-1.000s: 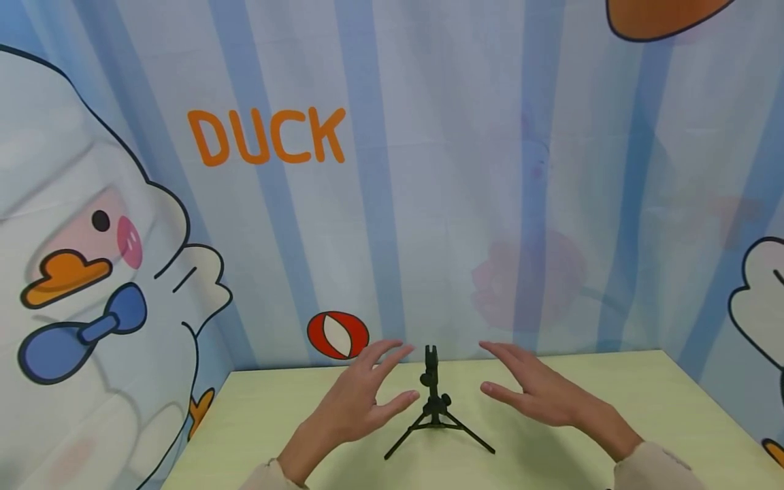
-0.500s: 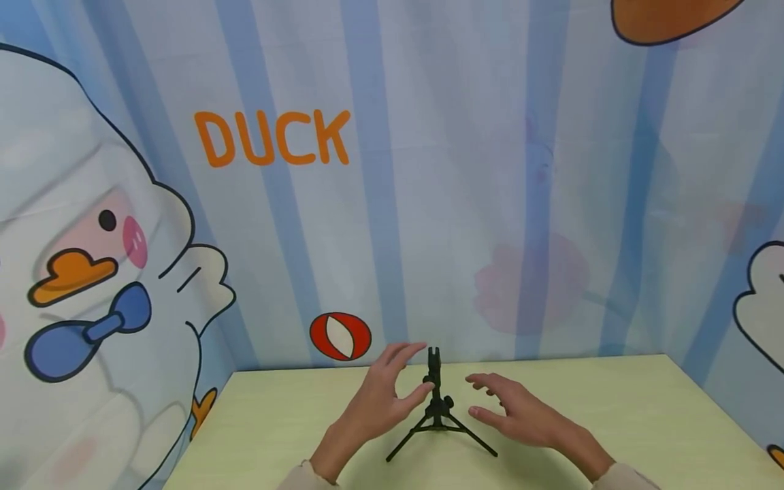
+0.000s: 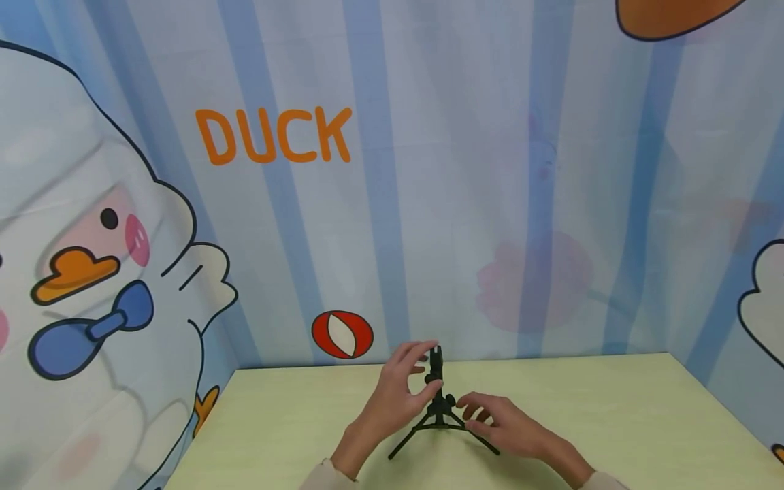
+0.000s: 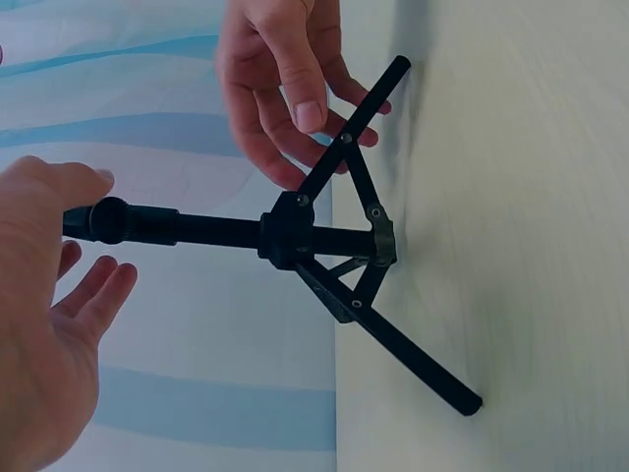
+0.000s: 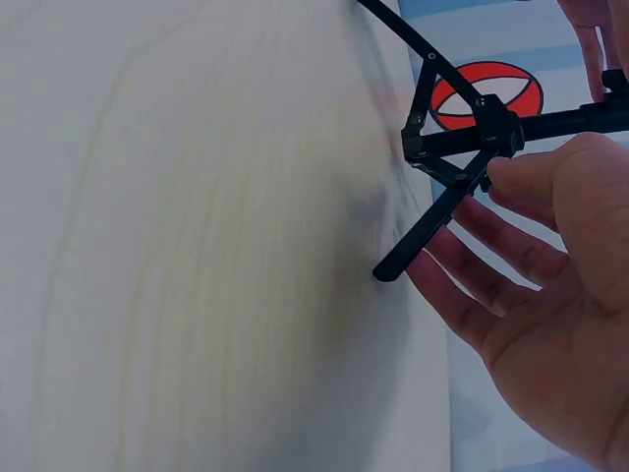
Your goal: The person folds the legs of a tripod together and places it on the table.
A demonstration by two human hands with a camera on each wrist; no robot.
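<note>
A small black tripod (image 3: 439, 406) stands upright on the table with its legs spread. My left hand (image 3: 393, 400) is at the upper part of its post from the left, thumb and fingers apart to either side of it. In the left wrist view, the left thumb lies close to a round knob (image 4: 112, 219) on the post; contact is unclear. My right hand (image 3: 513, 430) is beside the tripod's right leg (image 5: 418, 239). In the right wrist view, its fingers reach behind that leg, and the thumb is near the hub (image 5: 498, 126).
The pale yellow table (image 3: 294, 422) extends to both sides of the tripod. Behind it hangs a blue-striped curtain (image 3: 453, 170) printed with ducks, orange lettering and a red-and-white ball (image 3: 361, 335).
Both hands have moved inward to the tripod. The left came right to the upper post; the right came left and lower to the right leg. The tripod stays in place on the table.
</note>
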